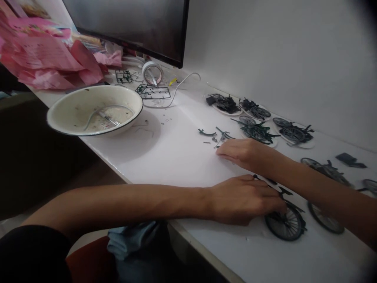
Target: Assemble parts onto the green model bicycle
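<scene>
My left hand is closed around a dark toy model bicycle near the front of the white table. Its spoked wheel and saddle stick out past my fingers, while the part inside the grip is hidden. Beyond it, my right hand rests low at the table with its fingertips pressed together beside a group of small loose parts. Whatever the fingertips pinch, if anything, is too small to make out. Among those parts are a curved dark green piece and a thin dark piece.
Several paper plates with bicycle parts line the wall. More model bicycles stand at right, partly behind my right arm. An enamel basin, a tape roll, plastic part frames and a monitor are to the left.
</scene>
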`<action>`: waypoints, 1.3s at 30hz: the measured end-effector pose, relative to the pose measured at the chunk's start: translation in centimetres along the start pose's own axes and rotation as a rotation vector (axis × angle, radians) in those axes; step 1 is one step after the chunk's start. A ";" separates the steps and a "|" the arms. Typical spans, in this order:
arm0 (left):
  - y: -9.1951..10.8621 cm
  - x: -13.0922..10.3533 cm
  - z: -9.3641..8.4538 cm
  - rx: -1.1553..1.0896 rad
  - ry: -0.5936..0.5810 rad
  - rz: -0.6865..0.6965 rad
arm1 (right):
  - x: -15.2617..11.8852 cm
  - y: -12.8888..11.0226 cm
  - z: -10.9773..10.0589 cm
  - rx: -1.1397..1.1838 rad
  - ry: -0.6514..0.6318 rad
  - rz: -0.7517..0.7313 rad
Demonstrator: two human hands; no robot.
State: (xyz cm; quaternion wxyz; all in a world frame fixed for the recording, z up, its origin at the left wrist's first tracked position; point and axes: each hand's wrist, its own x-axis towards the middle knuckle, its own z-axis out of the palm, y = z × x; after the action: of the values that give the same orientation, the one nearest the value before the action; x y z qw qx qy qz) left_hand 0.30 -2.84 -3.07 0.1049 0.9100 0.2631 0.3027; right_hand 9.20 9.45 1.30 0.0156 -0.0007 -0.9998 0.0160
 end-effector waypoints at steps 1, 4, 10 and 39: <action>0.0 0.0 0.0 -0.003 -0.003 0.003 | 0.2 -0.3 -0.1 -0.043 -0.021 -0.014; 0.0 0.0 0.1 -0.011 0.005 0.005 | 0.6 -0.9 -0.4 -0.190 -0.092 -0.057; 0.0 -0.1 -0.1 0.017 0.061 -0.016 | -1.3 -0.3 -1.6 -0.104 0.112 0.105; -2.0 3.9 0.8 -0.704 -0.049 -0.362 | -15.3 -9.0 1.1 0.313 0.819 0.395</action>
State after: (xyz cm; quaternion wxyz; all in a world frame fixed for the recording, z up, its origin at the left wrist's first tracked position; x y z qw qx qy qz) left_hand 2.58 0.90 -2.52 0.4682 0.7644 0.2968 0.3292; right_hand 24.49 0.34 0.06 0.4048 -0.1944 -0.8777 0.1671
